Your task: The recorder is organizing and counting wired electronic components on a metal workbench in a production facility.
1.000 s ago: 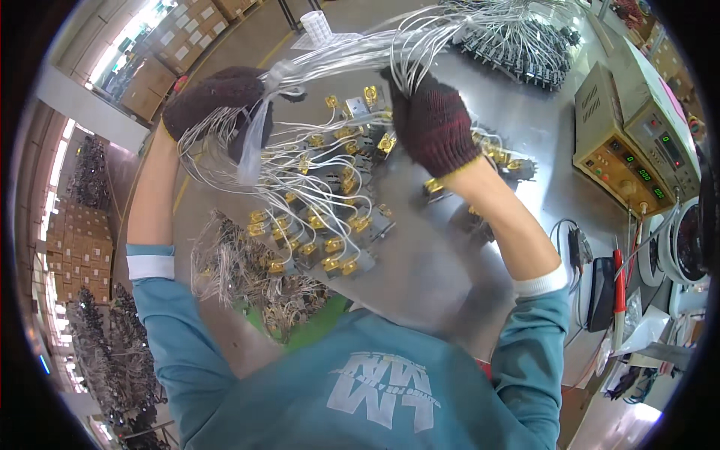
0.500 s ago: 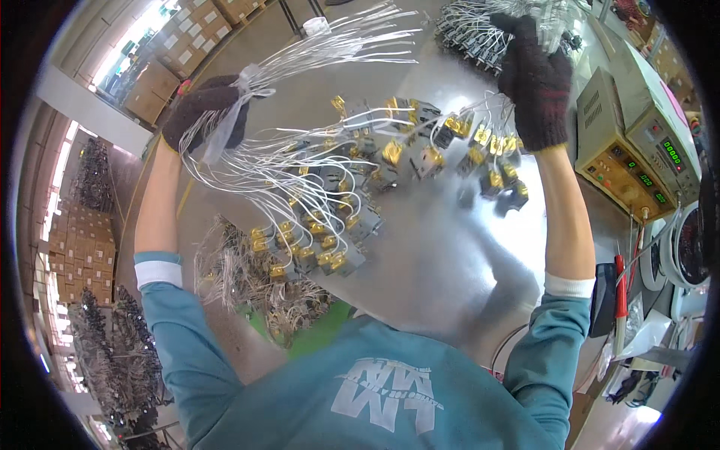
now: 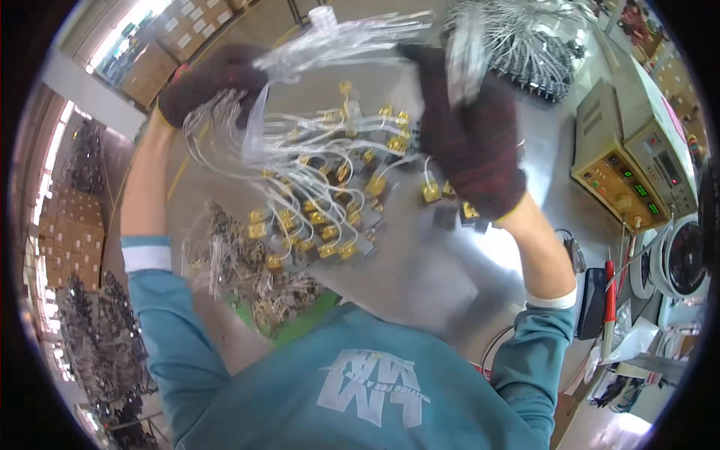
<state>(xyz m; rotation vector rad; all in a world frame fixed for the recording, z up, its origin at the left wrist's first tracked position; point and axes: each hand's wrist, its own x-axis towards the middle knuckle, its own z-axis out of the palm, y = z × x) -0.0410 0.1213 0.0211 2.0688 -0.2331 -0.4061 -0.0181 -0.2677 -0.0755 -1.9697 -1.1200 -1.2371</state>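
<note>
I hold up a bundle of white wires whose ends carry several small yellow-wrapped parts. My left hand, in a dark knit glove, grips the wires at the upper left. My right hand, also gloved, is closed around another bunch of the white wires at the upper right. The yellow parts dangle between and below both hands, above the metal table.
A beige test instrument with lit displays stands at the right. A pile of similar wired parts lies at the table's left edge, another heap at the far side. Red-handled tools and cables lie at the right.
My right hand swung out to the far right with some wires, then came back toward the middle. The dangling yellow parts shifted with it. My left hand rose slightly.
</note>
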